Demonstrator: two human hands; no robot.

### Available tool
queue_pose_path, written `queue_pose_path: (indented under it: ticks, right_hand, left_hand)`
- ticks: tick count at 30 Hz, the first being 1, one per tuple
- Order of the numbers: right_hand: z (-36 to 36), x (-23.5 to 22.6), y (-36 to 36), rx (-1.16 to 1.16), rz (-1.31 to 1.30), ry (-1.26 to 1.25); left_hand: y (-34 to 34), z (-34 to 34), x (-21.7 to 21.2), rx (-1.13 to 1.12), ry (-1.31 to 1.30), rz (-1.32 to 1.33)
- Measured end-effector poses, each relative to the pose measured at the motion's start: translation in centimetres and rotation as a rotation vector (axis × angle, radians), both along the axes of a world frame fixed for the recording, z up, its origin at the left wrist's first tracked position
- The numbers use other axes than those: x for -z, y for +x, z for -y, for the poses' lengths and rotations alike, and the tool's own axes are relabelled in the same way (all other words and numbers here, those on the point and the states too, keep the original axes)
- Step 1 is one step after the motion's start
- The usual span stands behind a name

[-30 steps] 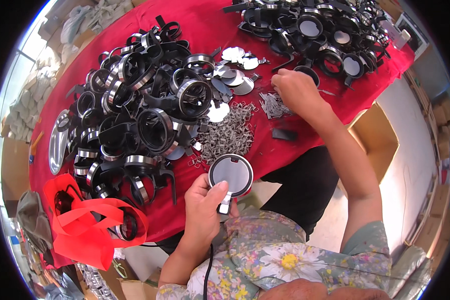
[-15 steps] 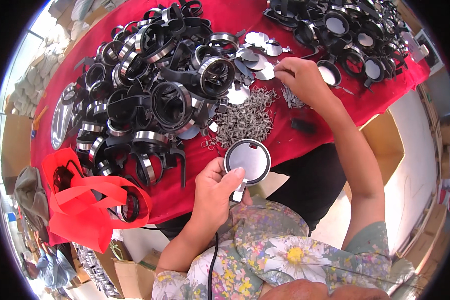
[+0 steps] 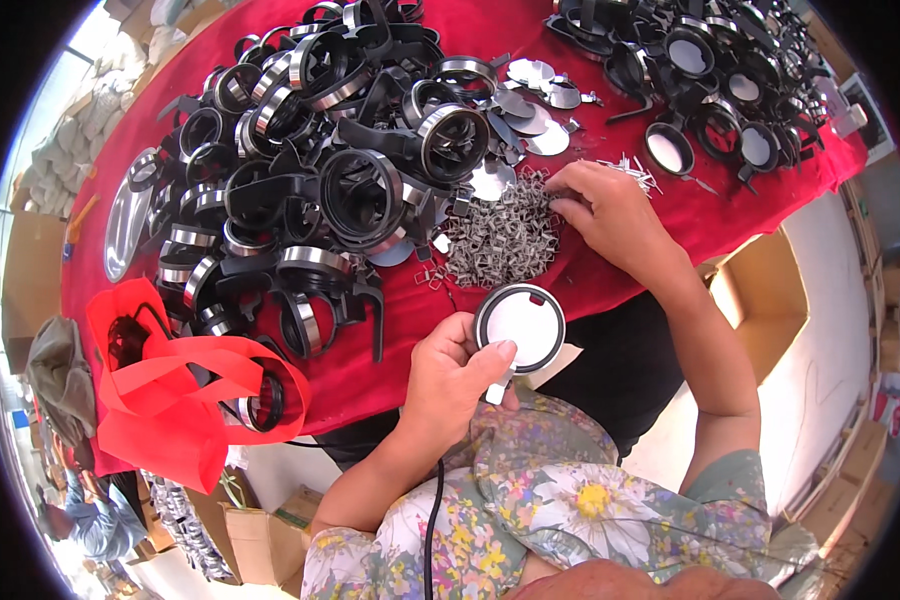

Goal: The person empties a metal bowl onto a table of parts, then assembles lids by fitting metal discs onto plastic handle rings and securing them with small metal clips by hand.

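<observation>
My left hand is closed on the short tab of a round lid-like piece with a black rim and a pale metal disc. The thumb presses the tab and the rim's lower edge, with the disc facing up. A small dark notch shows at the disc's top. At the right edge of a heap of small bent metal clips, my right hand has thumb and fingers curled in a pinch. Whatever lies between those fingertips is too small to make out. Beyond that hand lie thin metal pins.
Black rings with metal bands and handles pile up on the red cloth at left. Loose metal discs lie behind the clips, and disc-filled rings at far right. A red fabric bag hangs over the near left edge.
My right hand has moved from beside the pins and discs toward me, to the clip heap. My left hand still holds the round piece. The whole view has shifted slightly.
</observation>
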State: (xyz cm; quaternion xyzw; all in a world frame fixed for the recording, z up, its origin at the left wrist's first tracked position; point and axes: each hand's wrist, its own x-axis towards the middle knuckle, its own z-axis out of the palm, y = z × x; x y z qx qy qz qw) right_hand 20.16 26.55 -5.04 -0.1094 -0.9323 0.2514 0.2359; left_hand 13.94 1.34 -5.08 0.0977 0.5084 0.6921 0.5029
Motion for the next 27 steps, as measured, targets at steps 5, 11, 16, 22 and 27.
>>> queue_pose_path:
  ticks: [5, 11, 16, 22, 27]
  right_hand:
    - [0.4, -0.4, 1.0, 0.039, 0.056, 0.000]
    - [1.7, -0.2, 1.1, 0.051, 0.095, 0.099]
    - [2.5, -0.7, 0.9, 0.094, 0.058, -0.193]
    - [3.5, -1.2, 0.7, 0.193, 0.037, -0.358]
    - [4.0, -1.8, 0.5, 0.162, -0.053, -0.331]
  left_hand:
    - [0.0, 0.2, -0.3, 0.024, -0.042, -0.023]
    - [-0.1, -0.1, -0.6, 0.065, -0.055, -0.035]
    - [-0.2, 0.1, -0.4, 0.083, -0.049, -0.016]
    - [-0.1, 0.4, 0.0, 0.090, -0.033, -0.053]
    - [0.1, 0.4, -0.1, 0.043, 0.002, -0.014]
